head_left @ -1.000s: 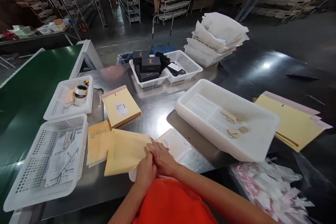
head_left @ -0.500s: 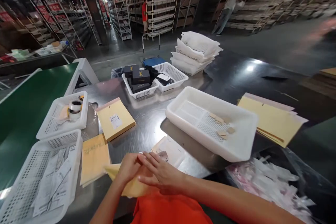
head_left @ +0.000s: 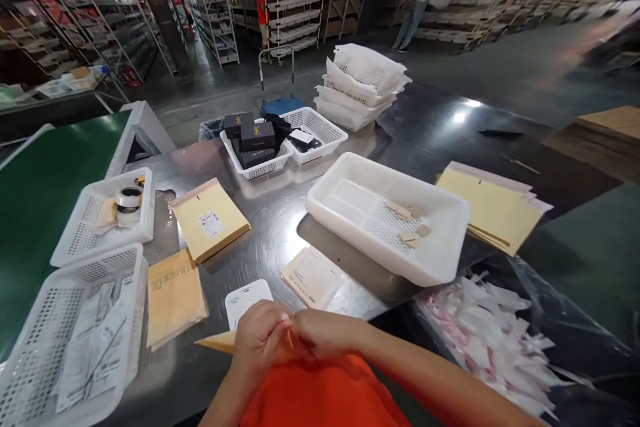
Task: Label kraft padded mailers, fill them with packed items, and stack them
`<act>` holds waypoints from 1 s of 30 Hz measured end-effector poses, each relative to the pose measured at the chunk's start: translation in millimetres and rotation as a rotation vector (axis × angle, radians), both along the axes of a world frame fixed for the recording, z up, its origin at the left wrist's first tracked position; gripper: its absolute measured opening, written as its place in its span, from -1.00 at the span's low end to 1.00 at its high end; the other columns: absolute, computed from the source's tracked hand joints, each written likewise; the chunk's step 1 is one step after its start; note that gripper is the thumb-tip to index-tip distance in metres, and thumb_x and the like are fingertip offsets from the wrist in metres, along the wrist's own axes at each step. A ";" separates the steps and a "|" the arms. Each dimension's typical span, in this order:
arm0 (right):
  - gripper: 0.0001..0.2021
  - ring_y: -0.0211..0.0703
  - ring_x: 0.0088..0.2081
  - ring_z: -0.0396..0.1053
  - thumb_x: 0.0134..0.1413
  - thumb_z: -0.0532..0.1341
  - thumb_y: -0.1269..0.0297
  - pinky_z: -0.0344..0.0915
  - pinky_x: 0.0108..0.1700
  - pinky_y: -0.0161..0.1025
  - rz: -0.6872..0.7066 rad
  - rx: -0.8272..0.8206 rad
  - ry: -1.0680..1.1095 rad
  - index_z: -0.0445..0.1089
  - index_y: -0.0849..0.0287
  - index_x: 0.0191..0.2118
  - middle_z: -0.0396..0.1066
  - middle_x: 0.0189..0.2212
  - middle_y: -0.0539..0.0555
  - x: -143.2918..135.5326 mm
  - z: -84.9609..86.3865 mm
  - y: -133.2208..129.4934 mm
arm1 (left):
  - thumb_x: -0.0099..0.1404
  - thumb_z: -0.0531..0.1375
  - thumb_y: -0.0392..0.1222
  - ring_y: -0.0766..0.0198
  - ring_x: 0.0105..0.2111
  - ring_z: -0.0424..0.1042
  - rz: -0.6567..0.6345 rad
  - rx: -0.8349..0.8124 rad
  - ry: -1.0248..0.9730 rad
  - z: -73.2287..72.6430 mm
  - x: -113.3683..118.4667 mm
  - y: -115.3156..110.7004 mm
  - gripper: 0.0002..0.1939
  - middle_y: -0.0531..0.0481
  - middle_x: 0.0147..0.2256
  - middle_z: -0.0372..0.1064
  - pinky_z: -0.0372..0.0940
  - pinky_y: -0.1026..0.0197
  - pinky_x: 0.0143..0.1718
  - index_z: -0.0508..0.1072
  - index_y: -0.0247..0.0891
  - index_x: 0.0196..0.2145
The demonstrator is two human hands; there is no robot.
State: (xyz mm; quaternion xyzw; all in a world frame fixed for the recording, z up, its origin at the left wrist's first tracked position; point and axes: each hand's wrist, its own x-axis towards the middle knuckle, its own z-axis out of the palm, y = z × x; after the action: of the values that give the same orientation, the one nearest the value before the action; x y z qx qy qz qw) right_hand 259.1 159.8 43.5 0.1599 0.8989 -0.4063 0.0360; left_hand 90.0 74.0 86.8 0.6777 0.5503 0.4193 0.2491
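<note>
Both hands are together at the table's near edge, in front of the orange shirt. My left hand (head_left: 260, 335) is closed on a yellow envelope (head_left: 220, 342), whose corner pokes out on the left while the rest is hidden. Fingertips touching the left ones, my right hand (head_left: 325, 332) is closed in a pinch; what it grips is hidden. Just beyond lies a white card-like object (head_left: 247, 298) with rounded corners. To its right is a pale printed packet (head_left: 313, 277).
A large white tray (head_left: 325, 203) holds several small cardboard pieces. Yellow envelopes lie stacked on the left (head_left: 210, 220) and right (head_left: 490, 207). White baskets stand at left (head_left: 135, 340), and black boxes (head_left: 257, 137) sit in another. Pale strips (head_left: 495, 340) fill a bag at right.
The flat, overlapping hands have curled into pinches with fingertips meeting. The white card-like object behind them has come into fuller view. The whole view has shifted slightly.
</note>
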 end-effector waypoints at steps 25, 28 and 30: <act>-0.06 0.14 0.17 0.30 -0.16 0.42 -0.12 0.27 0.16 0.08 -0.578 -0.235 0.494 0.07 0.12 0.30 0.30 0.19 0.31 17.8 5.8 2.6 | 0.21 0.22 0.10 0.20 -0.31 0.51 0.741 -0.157 -0.326 -3.4 -42.9 -30.6 -0.68 -0.01 -0.37 0.57 0.40 0.28 -0.24 0.58 -0.21 -0.39; -0.15 0.13 0.02 0.43 -0.23 0.42 -0.18 0.38 0.04 0.06 -0.722 -0.735 0.504 0.26 0.17 0.16 0.47 -0.01 0.24 -0.6 -16.1 -20.8 | 0.20 0.26 0.09 0.30 -0.35 0.47 0.843 -0.057 -0.719 -7.8 -36.4 -7.4 -0.72 0.07 -0.42 0.51 0.38 0.30 -0.23 0.53 -0.19 -0.37; -0.39 0.09 -0.13 0.49 -0.12 0.36 -0.17 0.43 -0.06 0.04 -0.822 -0.905 0.526 0.40 0.20 -0.06 0.54 -0.17 0.17 -11.4 -26.1 -25.8 | 0.19 0.26 0.12 0.29 -0.24 0.49 0.877 -0.027 -0.934 -11.9 -38.7 6.5 -0.67 0.03 -0.30 0.52 0.38 0.26 -0.15 0.50 -0.18 -0.24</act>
State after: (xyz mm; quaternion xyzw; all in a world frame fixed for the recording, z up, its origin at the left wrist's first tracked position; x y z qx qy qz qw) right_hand 247.6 134.0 17.4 0.3542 0.4844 -0.7497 -0.2789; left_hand 51.4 80.4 74.8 0.1326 0.6152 0.7264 0.2762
